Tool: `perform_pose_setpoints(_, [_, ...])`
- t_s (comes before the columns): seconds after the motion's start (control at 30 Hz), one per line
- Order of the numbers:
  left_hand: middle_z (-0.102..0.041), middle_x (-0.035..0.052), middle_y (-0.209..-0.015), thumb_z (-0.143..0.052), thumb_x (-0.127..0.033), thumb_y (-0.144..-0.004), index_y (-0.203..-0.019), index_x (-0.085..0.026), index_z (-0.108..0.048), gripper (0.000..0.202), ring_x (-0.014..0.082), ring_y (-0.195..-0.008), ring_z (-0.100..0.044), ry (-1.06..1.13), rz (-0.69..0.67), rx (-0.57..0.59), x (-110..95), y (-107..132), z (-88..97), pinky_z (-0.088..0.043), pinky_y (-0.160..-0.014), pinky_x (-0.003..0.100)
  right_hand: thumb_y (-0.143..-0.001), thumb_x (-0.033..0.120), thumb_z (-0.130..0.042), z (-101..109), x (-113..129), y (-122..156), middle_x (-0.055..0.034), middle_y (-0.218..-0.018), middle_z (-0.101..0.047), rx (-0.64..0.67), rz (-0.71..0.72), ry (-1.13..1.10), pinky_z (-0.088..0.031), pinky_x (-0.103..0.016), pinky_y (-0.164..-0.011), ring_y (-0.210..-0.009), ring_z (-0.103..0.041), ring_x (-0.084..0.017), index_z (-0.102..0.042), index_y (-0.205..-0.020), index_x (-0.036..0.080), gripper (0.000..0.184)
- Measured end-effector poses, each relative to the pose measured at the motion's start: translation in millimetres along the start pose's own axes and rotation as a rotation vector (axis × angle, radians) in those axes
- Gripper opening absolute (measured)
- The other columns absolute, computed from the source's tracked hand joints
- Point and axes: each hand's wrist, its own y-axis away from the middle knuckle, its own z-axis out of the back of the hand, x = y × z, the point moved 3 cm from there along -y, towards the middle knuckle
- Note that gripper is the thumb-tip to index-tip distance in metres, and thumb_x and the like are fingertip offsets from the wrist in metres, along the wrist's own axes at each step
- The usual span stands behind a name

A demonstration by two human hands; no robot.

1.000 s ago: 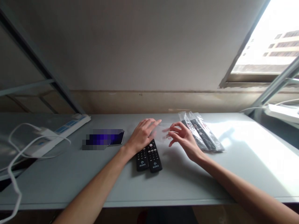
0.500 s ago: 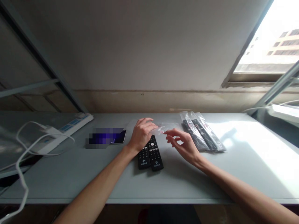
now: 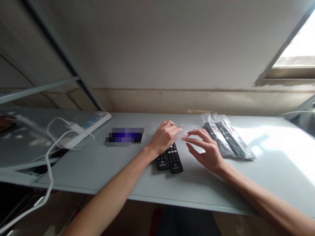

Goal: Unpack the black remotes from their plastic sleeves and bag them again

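Note:
My left hand (image 3: 163, 137) is closed on a crumpled clear plastic bag (image 3: 180, 134), over the upper ends of two black remote controls. The left remote control (image 3: 162, 162) and the right remote control (image 3: 175, 160) lie side by side on the table, their top parts hidden under that hand. My right hand (image 3: 206, 149) is just right of the bag, its fingers stretched out and the thumb apart from them. Its fingertips are at the edge of the plastic; whether they touch it is hard to see.
Several bagged remote controls (image 3: 227, 139) lie to the right. A phone (image 3: 138, 138) rests at the left, beside a white power strip (image 3: 85, 129) with a looping white cable (image 3: 50, 177). The grey table (image 3: 137, 183) meets a wall at the back; sunlight falls on its right side.
My right hand's fingers have spread from a near pinch at the plastic. My left hand keeps its hold on the bag. The whole view has shifted, so things appear farther right.

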Motion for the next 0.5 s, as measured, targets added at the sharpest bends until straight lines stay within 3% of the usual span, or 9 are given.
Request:
perform_pose_setpoints(0.13, [-0.075,0.0089,-0.120,-0.050,-0.007,-0.103,-0.137,-0.018,-0.067,0.039,0.0264,-0.116,-0.059,-0.018,0.008,0.039,-2,0,1.3,-0.048,-0.102,0.042,-0.098,0.010,-0.065,-3,3,1,-0.0091,-0.116,-0.076,0.030,0.018,0.048,-0.063,-0.051,-0.089,-0.107,-0.071,-0.028,-0.076,-0.131,0.035,0.043])
perform_pose_setpoints(0.33, [-0.068,0.0099,-0.119,-0.045,0.005,-0.094,-0.148,-0.017,-0.058,0.059,0.0267,-0.116,-0.058,-0.081,0.019,0.055,-1,-1,3.7,-0.049,-0.103,0.041,-0.097,0.004,-0.061,-6,7,2,-0.0096,-0.128,-0.079,0.107,0.114,0.055,-0.063,-0.055,-0.099,-0.122,-0.072,-0.031,-0.066,-0.148,0.035,0.060])
perform_pose_setpoints(0.5, [-0.065,0.0093,-0.130,-0.043,0.011,-0.084,-0.159,-0.021,-0.044,0.082,0.0261,-0.128,-0.056,-0.049,-0.035,0.045,7,0,4.0,-0.046,-0.113,0.042,-0.097,0.002,-0.055,-8,-7,4,-0.0081,-0.147,-0.071,0.237,0.058,0.003,-0.062,-0.056,-0.108,-0.134,-0.069,-0.030,-0.057,-0.157,0.035,0.068])
